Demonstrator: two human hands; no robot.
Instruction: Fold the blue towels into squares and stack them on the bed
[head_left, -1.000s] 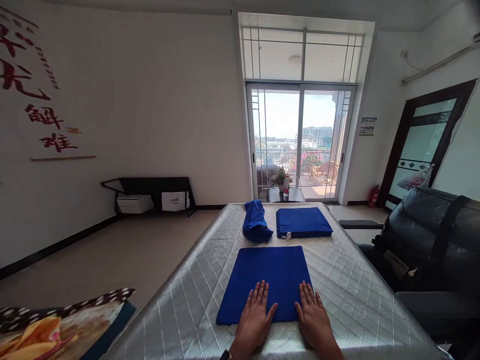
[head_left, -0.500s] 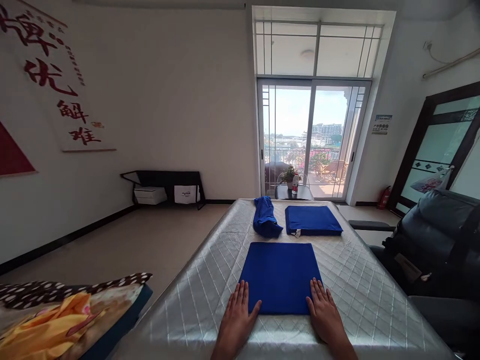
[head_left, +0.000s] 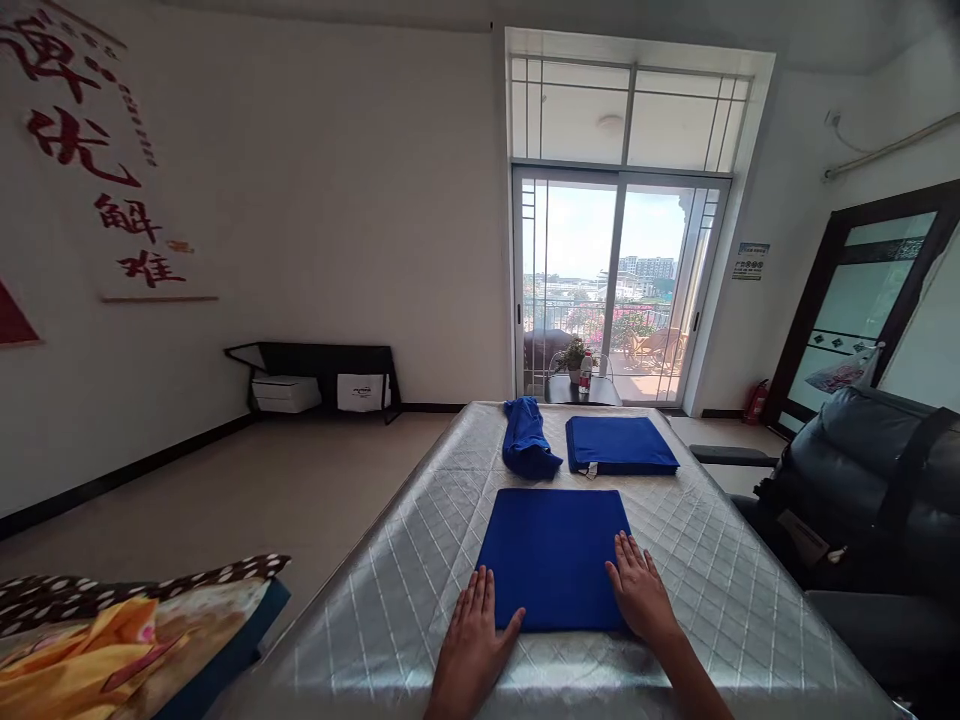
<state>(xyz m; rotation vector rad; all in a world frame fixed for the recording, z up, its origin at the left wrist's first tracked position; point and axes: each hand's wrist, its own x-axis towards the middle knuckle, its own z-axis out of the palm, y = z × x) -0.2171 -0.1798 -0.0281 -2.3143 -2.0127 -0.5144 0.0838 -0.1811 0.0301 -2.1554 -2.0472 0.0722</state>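
Since the earlier frame, the right hand [head_left: 639, 592] has slid forward along the right edge of the folded blue cloth [head_left: 553, 555], while the left hand [head_left: 472, 634] remains at the cloth's near-left corner. Both hands lie open and flat, fingers extended, gripping nothing: left at 7 o'clock of the cloth with its thumb on the fabric, right at 4 o'clock overlapping the edge. Cloth rests flat on the quilted silver tabletop [head_left: 720, 590]; at 12 o'clock lie a bunched blue cloth [head_left: 527, 450] and a second folded blue cloth [head_left: 619, 444], just beside each other.
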